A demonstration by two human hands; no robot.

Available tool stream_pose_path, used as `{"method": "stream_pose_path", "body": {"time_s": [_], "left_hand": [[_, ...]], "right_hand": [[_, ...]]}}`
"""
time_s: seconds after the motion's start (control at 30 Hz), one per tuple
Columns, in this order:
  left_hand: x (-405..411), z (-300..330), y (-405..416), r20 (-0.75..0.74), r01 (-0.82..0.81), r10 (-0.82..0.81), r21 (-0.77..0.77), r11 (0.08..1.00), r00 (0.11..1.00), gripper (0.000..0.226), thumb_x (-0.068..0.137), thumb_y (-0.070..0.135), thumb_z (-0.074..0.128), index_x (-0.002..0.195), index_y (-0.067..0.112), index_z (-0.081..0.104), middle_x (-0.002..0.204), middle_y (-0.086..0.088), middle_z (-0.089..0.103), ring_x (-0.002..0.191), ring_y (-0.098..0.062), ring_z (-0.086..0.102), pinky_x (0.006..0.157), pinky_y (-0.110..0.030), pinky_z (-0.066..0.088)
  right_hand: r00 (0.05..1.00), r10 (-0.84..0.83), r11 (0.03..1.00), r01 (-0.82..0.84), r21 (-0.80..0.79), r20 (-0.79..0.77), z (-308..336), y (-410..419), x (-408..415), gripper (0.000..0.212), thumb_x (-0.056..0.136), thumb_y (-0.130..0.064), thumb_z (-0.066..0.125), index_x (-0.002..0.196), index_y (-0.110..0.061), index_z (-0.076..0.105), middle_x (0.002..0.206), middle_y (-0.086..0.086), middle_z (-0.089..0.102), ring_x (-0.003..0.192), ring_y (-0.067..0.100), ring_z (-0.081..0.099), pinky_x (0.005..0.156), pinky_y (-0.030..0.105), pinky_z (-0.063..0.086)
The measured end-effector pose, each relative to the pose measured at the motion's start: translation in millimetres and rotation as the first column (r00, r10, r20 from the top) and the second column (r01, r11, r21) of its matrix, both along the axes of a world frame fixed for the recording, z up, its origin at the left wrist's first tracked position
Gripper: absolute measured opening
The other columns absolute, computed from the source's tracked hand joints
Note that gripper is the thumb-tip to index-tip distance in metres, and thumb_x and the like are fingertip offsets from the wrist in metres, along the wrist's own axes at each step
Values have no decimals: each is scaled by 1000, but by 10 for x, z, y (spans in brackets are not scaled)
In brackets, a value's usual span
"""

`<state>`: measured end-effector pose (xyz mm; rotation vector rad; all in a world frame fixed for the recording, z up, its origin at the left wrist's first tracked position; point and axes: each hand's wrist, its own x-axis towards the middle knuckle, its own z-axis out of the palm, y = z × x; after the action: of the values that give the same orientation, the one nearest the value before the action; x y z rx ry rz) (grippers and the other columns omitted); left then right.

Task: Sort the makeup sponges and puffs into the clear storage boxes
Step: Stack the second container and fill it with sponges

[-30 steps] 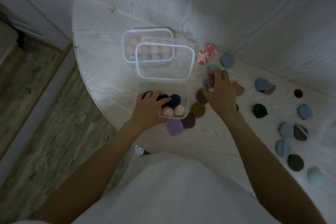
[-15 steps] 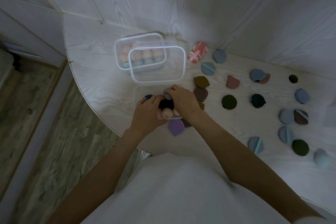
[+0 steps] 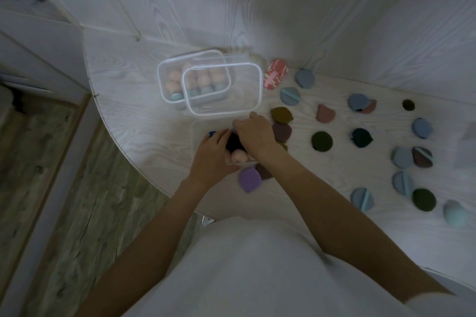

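White table, dim. Left hand steadying box; right hand curled inside at 12 (contents unclear).

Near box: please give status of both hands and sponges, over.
Both hands at near box: left hand on its side, right hand over it, grip unclear. Pink sponge inside. Many puffs loose; purple puff against box.

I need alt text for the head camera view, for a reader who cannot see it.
Both hands, left hand and right hand, meet over a small clear box of sponges near the edge of a white table. Many round puffs lie scattered to the right; a filled lidded box stands behind.
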<state>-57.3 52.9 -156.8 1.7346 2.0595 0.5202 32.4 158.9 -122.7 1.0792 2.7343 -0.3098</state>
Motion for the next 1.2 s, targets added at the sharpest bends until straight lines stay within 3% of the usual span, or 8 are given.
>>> {"method": "stream_pose_path", "body": {"time_s": [0.2, 0.37, 0.5, 0.67, 0.83, 0.97, 1.1, 1.2], "left_hand": [[-93, 3, -20, -46, 32, -33, -12, 999, 998, 93, 59, 67, 54, 126, 3, 53, 126, -17, 58, 110, -33, 58, 97, -51, 41], [-134, 113, -1, 32, -30, 27, 101, 994, 999, 68, 75, 56, 54, 120, 6, 59, 118, -13, 63, 103, -30, 60, 90, -40, 46], [59, 352, 71, 190, -62, 12, 255, 965, 982, 41, 84, 39, 52, 111, 11, 63, 101, -3, 68, 91, -13, 58, 81, -23, 43], [858, 510, 310, 220, 192, -262, 297, 936, 940, 32, 86, 34, 50, 106, 15, 67, 85, 2, 69, 76, -6, 56, 72, -16, 42], [1772, 227, 545, 51, 522, -527, 90, 848, 848, 43, 83, 38, 44, 115, 17, 62, 105, -4, 66, 92, -25, 59, 78, -32, 45], [2352, -38, 600, -67, 494, -509, -158, 855, 858, 52, 90, 33, 54, 138, 17, 40, 141, -7, 42, 125, -26, 40, 102, -36, 27], [2555, -136, 583, -67, 432, -454, -213, 877, 889, 53, 90, 27, 56, 138, 14, 40, 143, -11, 40, 127, -28, 38, 107, -36, 24], [2594, -147, 572, -103, 413, -441, -215, 885, 892, 49, 87, 23, 59, 133, 12, 47, 139, -13, 44, 124, -31, 42, 106, -40, 28]], "right_hand": [[983, -83, 980, 110, 163, -166, 42, -28, 198, 34, 52, -12, 85, 74, -10, 60, 50, 1, 56, 50, 18, 55, 39, 19, 36], [948, -30, 998, 46, 41, -317, 0, -88, 484, 10, 70, -10, 69, 77, -6, 62, 76, 11, 65, 74, 31, 61, 71, 33, 47], [959, -46, 997, 60, 39, -280, -9, -313, 908, 20, 76, -17, 62, 95, -14, 67, 112, 10, 65, 109, 33, 56, 92, 42, 44], [892, -334, 941, 336, -48, -304, 59, -579, 1846, 15, 88, -15, 56, 98, -14, 67, 90, 7, 71, 79, 28, 64, 76, 36, 47], [660, -688, 708, 702, -78, -301, 59, -701, 3007, 16, 92, -15, 53, 99, -11, 66, 88, 11, 70, 76, 28, 64, 65, 33, 49], [461, -830, 491, 871, -20, -314, 38, -554, 3923, 20, 92, -11, 51, 108, -10, 63, 101, 14, 65, 90, 28, 59, 72, 33, 45], [488, -848, 500, 866, -10, -206, -237, -300, 4428, 40, 90, -6, 52, 128, -17, 51, 145, 16, 34, 126, 34, 34, 103, 42, 36], [479, -867, 485, 874, -12, -136, -399, -161, 4616, 44, 90, -4, 51, 130, -21, 49, 151, 13, 22, 134, 37, 23, 108, 46, 29]]}}
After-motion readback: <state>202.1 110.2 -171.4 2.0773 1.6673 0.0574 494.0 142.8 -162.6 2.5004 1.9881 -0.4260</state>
